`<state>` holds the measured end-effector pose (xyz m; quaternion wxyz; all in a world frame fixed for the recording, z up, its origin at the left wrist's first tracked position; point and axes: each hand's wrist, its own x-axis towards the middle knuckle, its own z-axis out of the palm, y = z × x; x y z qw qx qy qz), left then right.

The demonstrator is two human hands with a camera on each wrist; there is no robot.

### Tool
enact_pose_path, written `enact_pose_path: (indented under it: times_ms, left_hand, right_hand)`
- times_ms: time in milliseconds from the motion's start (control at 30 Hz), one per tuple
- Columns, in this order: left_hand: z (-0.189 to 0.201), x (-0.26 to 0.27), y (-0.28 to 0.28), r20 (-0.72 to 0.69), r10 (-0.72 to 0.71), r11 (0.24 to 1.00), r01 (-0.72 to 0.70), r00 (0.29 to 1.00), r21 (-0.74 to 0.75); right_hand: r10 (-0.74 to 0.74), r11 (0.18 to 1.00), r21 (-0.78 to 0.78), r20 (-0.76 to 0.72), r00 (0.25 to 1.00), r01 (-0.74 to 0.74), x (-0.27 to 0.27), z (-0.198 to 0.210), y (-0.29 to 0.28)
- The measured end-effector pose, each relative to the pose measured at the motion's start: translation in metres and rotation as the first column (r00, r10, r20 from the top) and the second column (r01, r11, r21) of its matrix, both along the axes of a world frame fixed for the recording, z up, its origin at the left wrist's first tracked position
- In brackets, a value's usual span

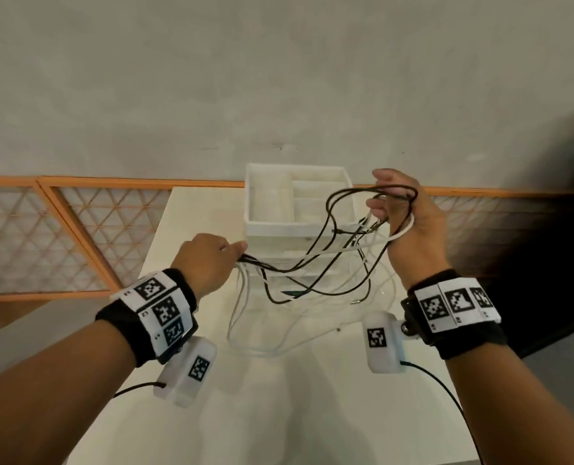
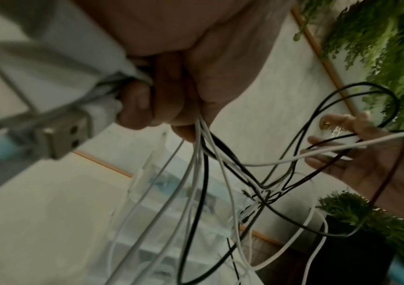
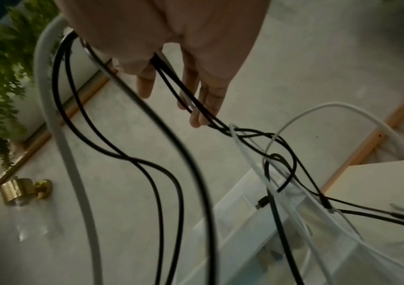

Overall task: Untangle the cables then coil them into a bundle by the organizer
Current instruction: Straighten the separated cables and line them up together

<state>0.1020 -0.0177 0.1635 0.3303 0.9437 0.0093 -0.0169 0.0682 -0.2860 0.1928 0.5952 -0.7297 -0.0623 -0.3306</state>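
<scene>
left hand [image 1: 208, 260] fisted around tangled black and white cables [image 1: 315, 273], loops draped over slack-fingered right hand [image 1: 402, 216]

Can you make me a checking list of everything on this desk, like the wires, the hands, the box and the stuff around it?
Surface: white table, pale and smooth.
Job's things: white organizer at the table's far edge, top compartments look empty.
Clutter: nothing seen.
Grippers: left hand grips a bunch of strands; right hand is raised, fingers straight, cable loops draped round it.
Cables: black cables and white cables still tangled, crossing between the hands, white loops sagging to the table.
Surroundings: grey wall, orange-framed lattice, green plants, brass wall fitting.
</scene>
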Motion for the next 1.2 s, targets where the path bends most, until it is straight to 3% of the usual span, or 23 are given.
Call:
enact_pose_path:
  times_ms: [100, 233, 333, 433, 533, 600, 667, 700, 767, 800, 867, 1000, 1100, 1167, 1200]
  left_hand:
    - [-0.009, 0.0, 0.006, -0.064, 0.025, 0.997, -0.02, 0.998, 0.075]
    - [-0.007, 0.003, 0.016, 0.042, 0.183, 0.981, -0.18, 0.982, -0.07]
    - [0.01, 0.009, 0.032, 0.222, 0.348, 0.919, -0.285, 0.911, -0.273]
    - [0.024, 0.022, 0.048, 0.322, 0.452, 0.822, -0.248, 0.832, -0.512]
    - [0.04, 0.024, 0.043, 0.249, 0.527, 0.655, -0.202, 0.812, -0.728]
    - [0.043, 0.02, 0.032, 0.254, 0.499, 0.647, -0.16, 0.829, -0.746]
    - [0.039, 0.018, 0.021, 0.289, 0.425, 0.697, -0.107, 0.858, -0.709]
    - [0.035, 0.017, 0.016, 0.305, 0.38, 0.737, -0.086, 0.873, -0.671]
    - [0.027, 0.016, 0.01, 0.339, 0.292, 0.834, -0.066, 0.894, -0.547]
    - [0.025, 0.015, 0.007, 0.348, 0.258, 0.88, -0.07, 0.901, -0.47]
    - [0.022, 0.011, 0.001, 0.335, 0.214, 0.933, -0.091, 0.918, -0.347]
    - [0.011, 0.01, 0.007, 0.24, 0.2, 0.961, -0.142, 0.95, -0.238]
    - [0.007, 0.01, 0.017, 0.205, 0.237, 0.961, -0.197, 0.95, -0.196]
    - [0.011, 0.01, 0.022, 0.216, 0.3, 0.942, -0.252, 0.929, -0.221]
    - [0.014, 0.01, 0.022, 0.228, 0.337, 0.927, -0.279, 0.913, -0.252]
  right_hand:
    - [-0.09, 0.958, -0.251, 0.183, 0.979, 0.135, -0.011, 0.005, 0.009]
    - [-0.253, 0.895, -0.296, 0.277, 0.927, 0.333, -0.006, 0.002, 0.006]
    - [-0.444, 0.792, -0.391, 0.157, 0.882, 0.468, -0.002, -0.034, -0.021]
    - [-0.546, 0.715, -0.514, 0.015, 0.838, 0.475, -0.001, -0.086, -0.039]
    - [-0.607, 0.713, -0.642, -0.363, 0.707, 0.282, -0.007, -0.128, -0.046]
    - [-0.54, 0.771, -0.633, -0.592, 0.598, 0.07, -0.012, -0.144, -0.046]
    - [-0.47, 0.826, -0.563, -0.68, 0.563, 0.01, -0.01, -0.146, -0.044]
    - [-0.433, 0.852, -0.523, -0.669, 0.605, 0.03, -0.007, -0.138, -0.04]
    - [-0.297, 0.934, -0.342, -0.58, 0.759, 0.104, 0.003, -0.105, -0.033]
    - [-0.188, 0.979, -0.162, -0.498, 0.847, 0.122, 0.007, -0.083, -0.029]
    - [-0.087, 0.984, 0.125, -0.275, 0.957, 0.125, 0.013, -0.042, -0.023]
    - [-0.112, 0.988, -0.108, -0.055, 0.992, 0.106, 0.002, -0.015, -0.013]
    - [-0.163, 0.974, -0.144, 0.086, 0.983, 0.174, -0.011, -0.002, -0.012]
    - [-0.228, 0.945, -0.238, 0.004, 0.974, 0.223, -0.009, -0.005, -0.02]
    - [-0.254, 0.929, -0.311, -0.141, 0.957, 0.201, -0.007, -0.01, -0.024]
